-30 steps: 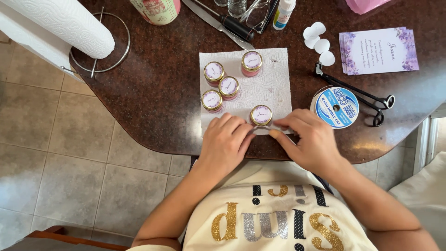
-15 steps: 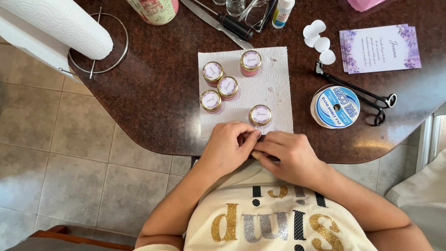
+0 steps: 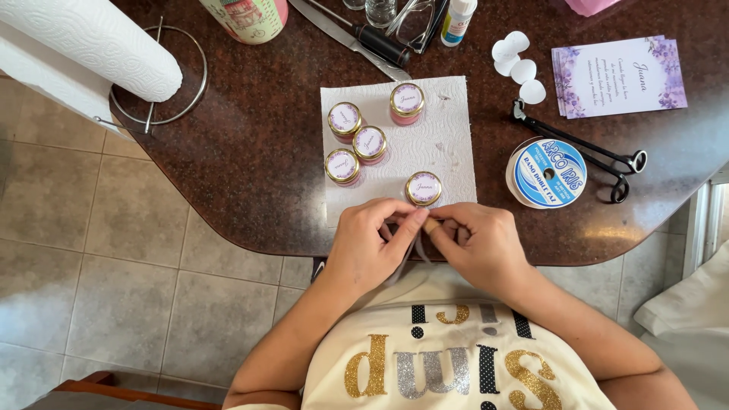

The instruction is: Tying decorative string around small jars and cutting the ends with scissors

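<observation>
My left hand [image 3: 372,247] and my right hand [image 3: 478,243] meet at the near edge of the brown table [image 3: 258,152]. Both pinch a thin pale ribbon [image 3: 408,254] that hangs down between them toward my lap. Just beyond my fingertips a small jar with a gold-rimmed lilac lid [image 3: 423,188] stands on a white paper towel [image 3: 440,129]. Several more such jars [image 3: 357,140] stand further back on the towel. What the fingers hide of the ribbon I cannot see.
A ribbon spool with a blue label [image 3: 547,173] lies right of the towel, beside black long-handled scissors [image 3: 585,148]. White oval tags [image 3: 516,61] and lilac cards [image 3: 619,74] sit at the back right. A paper-towel roll [image 3: 83,45] on a wire stand is back left; a knife [image 3: 357,38] lies at the back.
Both hands have drawn back from the nearest jar toward the table edge and my body, fingertips now pinched together on the ribbon. The jars have not moved.
</observation>
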